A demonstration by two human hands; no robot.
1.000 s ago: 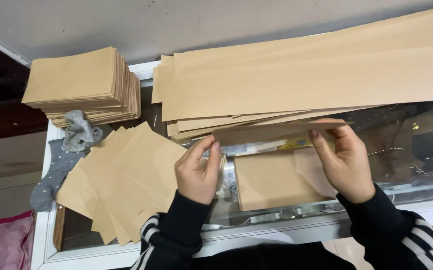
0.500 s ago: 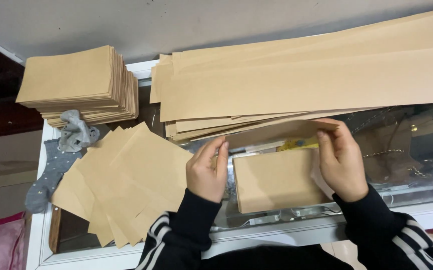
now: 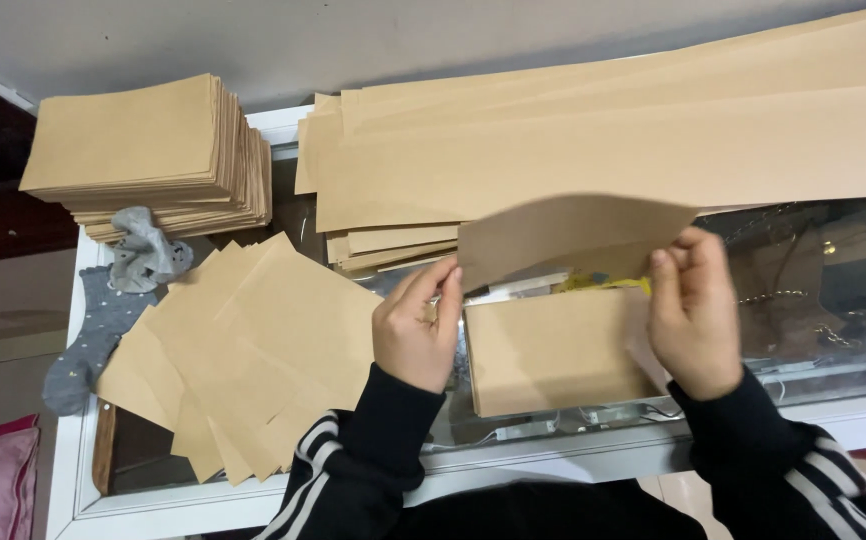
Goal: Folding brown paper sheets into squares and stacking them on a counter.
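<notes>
My left hand (image 3: 418, 325) and my right hand (image 3: 695, 312) hold one brown paper sheet (image 3: 573, 238) by its two lower corners, lifted and curved above a folded brown paper piece (image 3: 553, 350) lying flat on the glass between them. The raised sheet hides part of the long paper strips (image 3: 613, 150) behind it. Both sleeves are black with white stripes.
A fan of folded brown pieces (image 3: 238, 350) lies left of my left hand. A tall stack of the same (image 3: 143, 150) stands at the far left. Grey socks (image 3: 118, 295) lie below it. The glass-topped table (image 3: 833, 290) has a white frame (image 3: 513, 475).
The sheet has come up off the folded piece and now arches between my hands. Both hands have moved slightly apart and upward.
</notes>
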